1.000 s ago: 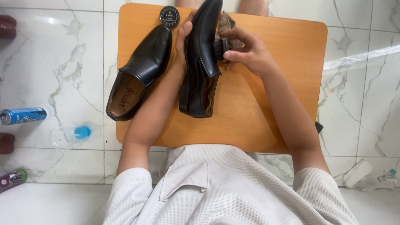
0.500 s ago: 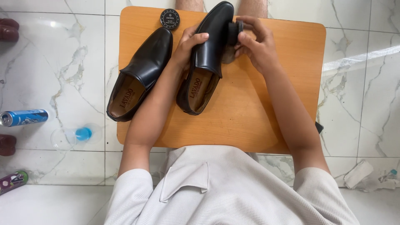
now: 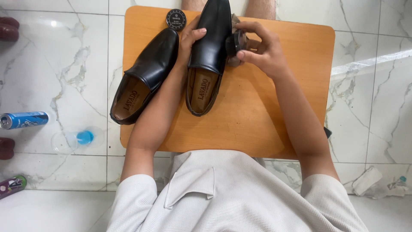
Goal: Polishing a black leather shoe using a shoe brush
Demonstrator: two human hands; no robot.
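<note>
black shoe [image 3: 212,41] in left hand [image 3: 191,41], brush [image 3: 236,43] beside

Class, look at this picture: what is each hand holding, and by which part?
The left hand grips the black shoe across its upper, near the middle. The right hand holds a small brush by its back, against the shoe's side.

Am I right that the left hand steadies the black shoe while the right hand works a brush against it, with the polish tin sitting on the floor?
Not quite: the head view shows the polish tin on the wooden board, not the floor. The rest holds.
</note>
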